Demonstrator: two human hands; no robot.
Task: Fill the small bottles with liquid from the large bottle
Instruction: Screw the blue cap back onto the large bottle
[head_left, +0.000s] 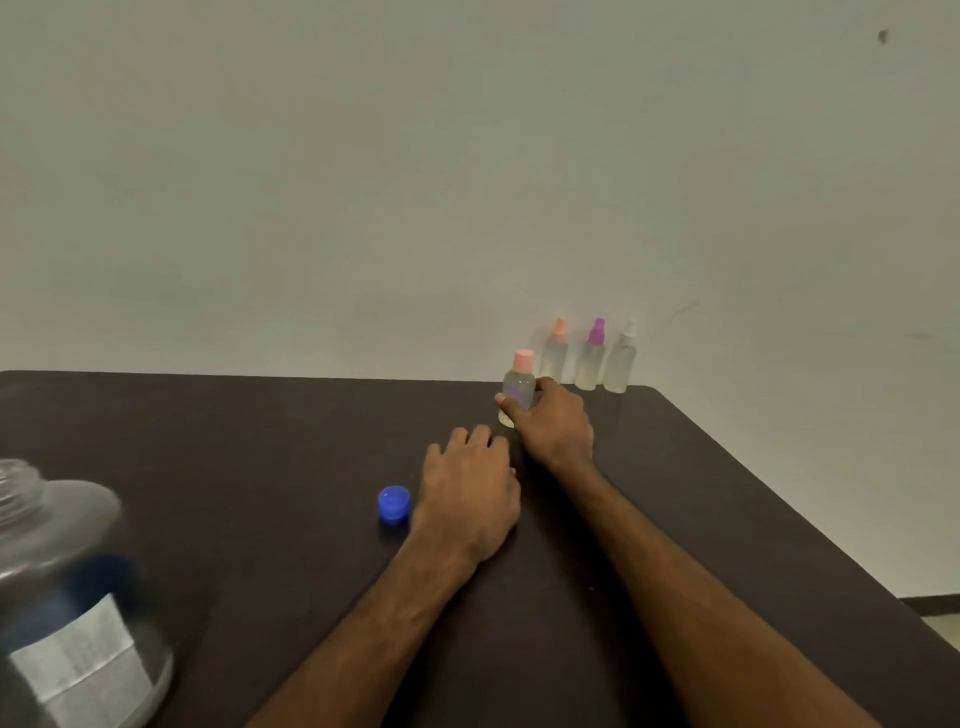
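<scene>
A dark matte surface (260, 441) meets a plain pale wall (415, 156). The right hand (556, 423)'s grip pinches a small clear pink-capped bottle (518, 387); the left hand (470, 499) rests flat, fingers loosely spread.

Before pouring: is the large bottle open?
Open: the large bottle shows a bare threaded neck, and the blue cap lies on the table.

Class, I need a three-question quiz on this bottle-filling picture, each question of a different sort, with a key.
1. True or false: the large clear plastic bottle has its cap on.
2. Which hand grips the small clear bottle with the pink cap? A) left hand B) right hand
3. How many small spray bottles stand by the wall?

Key: 1 false, the blue screw cap lies on the dark table; 2 B; 3 three.
</scene>
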